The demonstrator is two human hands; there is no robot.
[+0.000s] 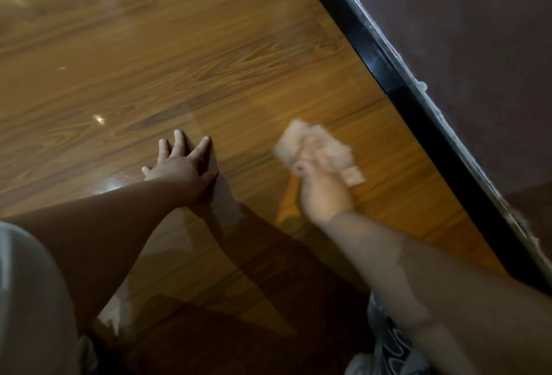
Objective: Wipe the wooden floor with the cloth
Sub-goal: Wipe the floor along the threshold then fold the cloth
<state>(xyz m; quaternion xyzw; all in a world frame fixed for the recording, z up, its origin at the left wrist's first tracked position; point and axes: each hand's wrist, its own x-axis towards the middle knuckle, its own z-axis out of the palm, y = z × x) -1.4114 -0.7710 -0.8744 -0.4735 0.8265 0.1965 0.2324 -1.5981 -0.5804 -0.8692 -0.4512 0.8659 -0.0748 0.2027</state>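
The glossy wooden floor (185, 55) fills most of the view. My right hand (324, 188) grips a crumpled pale peach cloth (319, 143) and holds it down on the boards near the wall; hand and cloth are motion-blurred. My left hand (180, 167) lies flat on the floor to the left of the cloth, fingers spread and straight, bearing on the boards.
A black skirting board (385, 58) runs diagonally from top centre to lower right, with a dark maroon wall (466, 34) beyond it. A light sleeve (27, 300) shows at lower left, patterned fabric (388, 342) at the bottom right.
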